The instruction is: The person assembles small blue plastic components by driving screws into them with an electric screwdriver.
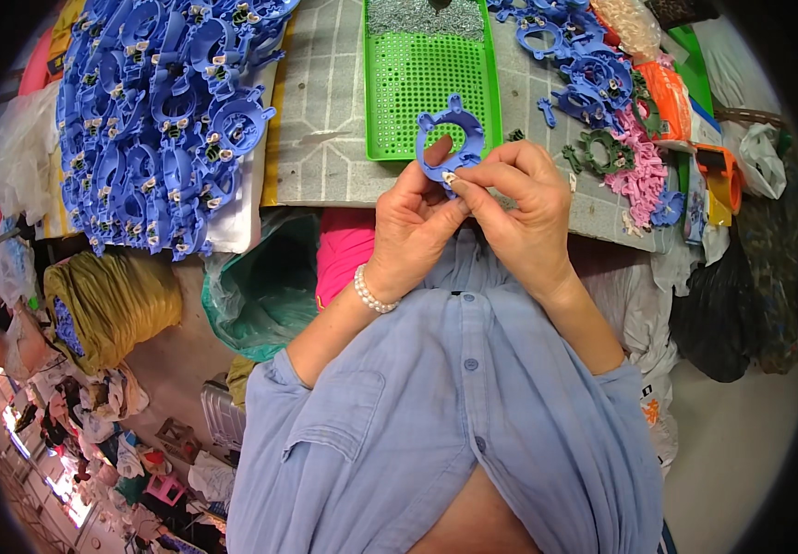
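Blue plastic ring assemblies lie in rows left of our green perforated tray. Our left hand is closed on an eared blue ring at the tray's near end; our right hand pinches, thumb to forefinger, a small white figure at the ring's near rim.

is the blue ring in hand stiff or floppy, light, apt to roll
The blue ring is probably stiff, as its rim looks rounded and unbent in the left hand. Likely light too: its centre is open. It may not roll well: knobs stick out from its edge.
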